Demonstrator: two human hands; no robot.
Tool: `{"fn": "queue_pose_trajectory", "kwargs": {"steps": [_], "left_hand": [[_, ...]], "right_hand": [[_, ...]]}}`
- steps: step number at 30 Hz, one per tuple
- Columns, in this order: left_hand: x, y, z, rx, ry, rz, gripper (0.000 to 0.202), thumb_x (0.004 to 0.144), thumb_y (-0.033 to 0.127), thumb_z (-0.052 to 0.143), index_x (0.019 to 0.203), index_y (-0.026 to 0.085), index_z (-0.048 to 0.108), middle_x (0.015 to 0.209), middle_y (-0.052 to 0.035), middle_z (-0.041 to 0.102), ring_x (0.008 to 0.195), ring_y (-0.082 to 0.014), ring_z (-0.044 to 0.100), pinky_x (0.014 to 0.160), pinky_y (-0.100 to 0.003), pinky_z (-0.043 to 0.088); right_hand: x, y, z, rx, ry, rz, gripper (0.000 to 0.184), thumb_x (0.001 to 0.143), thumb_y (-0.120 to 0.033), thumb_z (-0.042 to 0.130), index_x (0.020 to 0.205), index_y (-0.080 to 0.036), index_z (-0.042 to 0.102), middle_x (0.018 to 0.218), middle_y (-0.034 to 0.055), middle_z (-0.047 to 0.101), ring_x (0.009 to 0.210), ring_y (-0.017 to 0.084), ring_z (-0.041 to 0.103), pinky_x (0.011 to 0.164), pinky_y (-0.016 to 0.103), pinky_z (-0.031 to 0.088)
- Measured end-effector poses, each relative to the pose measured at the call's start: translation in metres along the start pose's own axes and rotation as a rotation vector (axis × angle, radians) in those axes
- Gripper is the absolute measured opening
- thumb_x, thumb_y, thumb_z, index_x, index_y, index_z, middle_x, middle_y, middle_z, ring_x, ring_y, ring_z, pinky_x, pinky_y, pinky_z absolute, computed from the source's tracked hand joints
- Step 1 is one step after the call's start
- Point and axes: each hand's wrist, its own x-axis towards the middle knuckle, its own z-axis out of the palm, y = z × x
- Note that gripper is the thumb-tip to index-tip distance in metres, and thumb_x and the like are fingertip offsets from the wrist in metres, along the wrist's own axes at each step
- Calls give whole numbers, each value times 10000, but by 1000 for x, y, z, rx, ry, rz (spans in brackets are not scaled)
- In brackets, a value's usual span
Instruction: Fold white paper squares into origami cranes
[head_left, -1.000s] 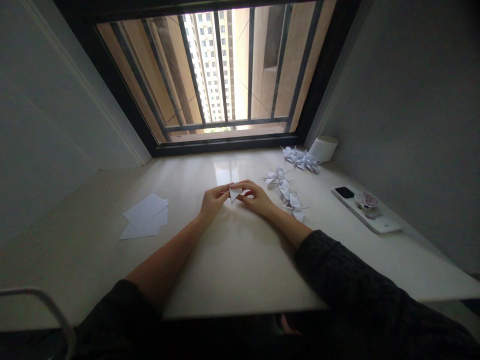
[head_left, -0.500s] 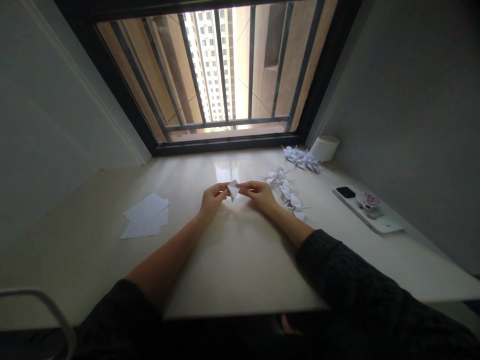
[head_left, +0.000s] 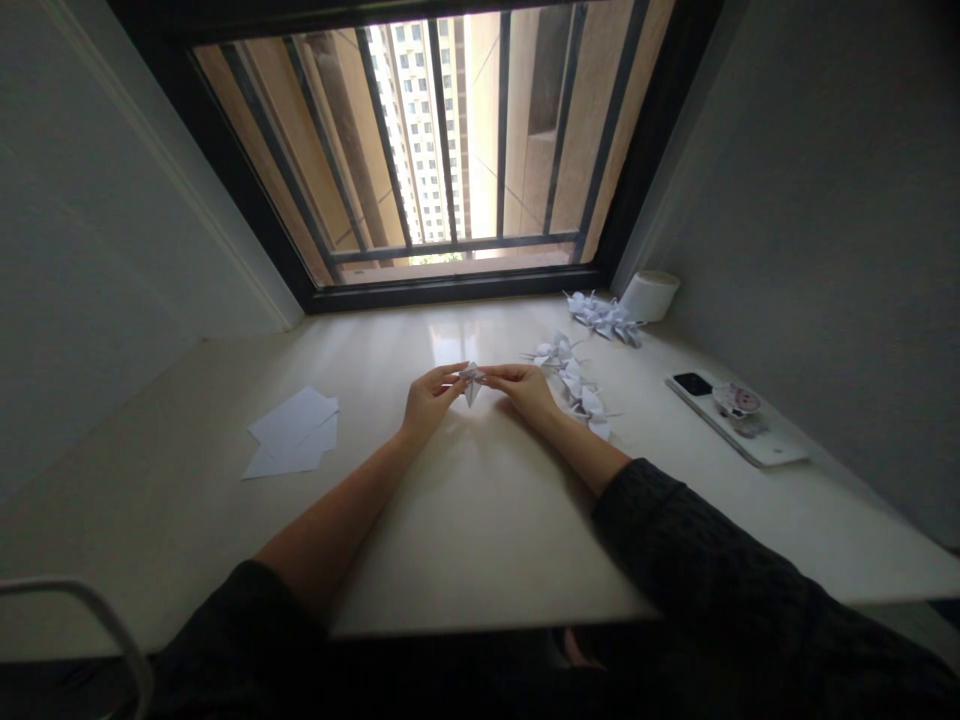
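Observation:
A small folded piece of white paper is held just above the pale tabletop, near the middle. My left hand pinches its left side with fingertips together. My right hand pinches its right side in the same way. Both forearms reach forward from dark sleeves at the bottom of the view.
A small stack of white paper sheets lies to the left. A row of folded white paper figures lies right of my right hand, more folded paper figures farther back. A white roll stands in the corner. A phone lies at right.
The folded paper has been turned and squeezed narrower between my fingertips, and both hands have risen slightly off the table.

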Motion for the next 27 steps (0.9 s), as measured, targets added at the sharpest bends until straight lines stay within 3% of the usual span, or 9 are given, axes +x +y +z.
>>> {"fn": "queue_pose_trajectory", "kwargs": {"steps": [3,8,18,23,27], "left_hand": [[0,-2,0,2,31,4,392,666,413,712,975,173,703,969,-85,708,866,-203,646,774,-330,502],[0,-5,-1,35,98,-19,335,641,419,731,874,178,729,902,-74,721,807,-204,651,771,-351,503],[0,-4,1,-22,-49,-16,488,621,362,757,1052,157,655,824,-64,716,785,-195,661,820,-362,496],[1,-10,0,5,-84,-37,431,633,390,740,988,152,680,840,-62,709,760,-183,650,764,-322,494],[3,-13,-1,58,-58,-62,345,649,448,710,819,148,710,774,-62,703,712,-169,639,713,-295,491]], "right_hand": [[0,-1,1,0,10,15,301,592,-386,760,824,-194,741,841,59,735,809,208,672,813,356,502],[-1,-1,3,-8,51,41,330,602,-421,747,826,-179,741,778,63,732,688,169,639,715,325,498],[-3,-1,8,80,69,10,406,572,-450,760,861,-169,714,730,48,720,645,161,640,653,301,500],[-4,0,9,105,61,5,356,566,-425,764,815,-173,721,769,61,730,707,194,671,714,336,520],[-3,1,8,72,78,-3,351,559,-412,768,819,-180,731,795,66,733,744,211,676,736,350,520]]}}
